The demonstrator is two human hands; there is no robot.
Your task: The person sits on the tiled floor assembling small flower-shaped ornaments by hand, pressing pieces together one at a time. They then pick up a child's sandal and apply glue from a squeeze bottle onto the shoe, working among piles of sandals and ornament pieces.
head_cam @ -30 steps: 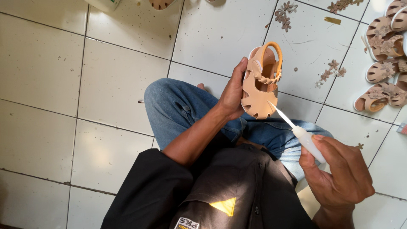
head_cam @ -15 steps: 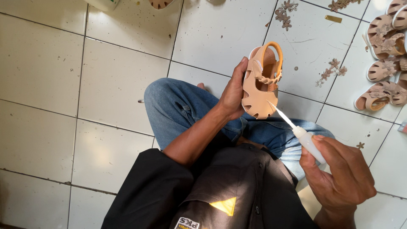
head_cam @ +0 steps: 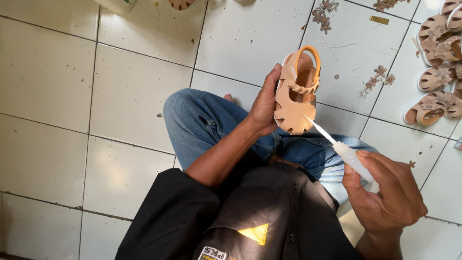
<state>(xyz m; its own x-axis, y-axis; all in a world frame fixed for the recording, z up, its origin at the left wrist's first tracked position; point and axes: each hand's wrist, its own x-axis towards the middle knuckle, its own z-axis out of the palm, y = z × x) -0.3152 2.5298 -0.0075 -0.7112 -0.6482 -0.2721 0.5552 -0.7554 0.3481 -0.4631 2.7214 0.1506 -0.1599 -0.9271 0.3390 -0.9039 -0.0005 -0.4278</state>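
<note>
My left hand [head_cam: 263,103] grips a small tan child's sandal [head_cam: 296,94] by its side, toe end toward me, with an orange heel strap at the far end. My right hand [head_cam: 387,192] holds a white squeeze bottle [head_cam: 353,159] with a long thin nozzle. The nozzle tip touches the front of the sandal's upper near the toe. I sit on the floor, and both hands hover above my knees in blue jeans [head_cam: 207,123].
Several matching tan sandals [head_cam: 435,72] lie on the white tiled floor [head_cam: 120,96] at the far right. Small flower-shaped trims [head_cam: 373,82] are scattered on the tiles near them and at the top [head_cam: 322,12]. Another sandal's edge [head_cam: 180,4] shows at the top.
</note>
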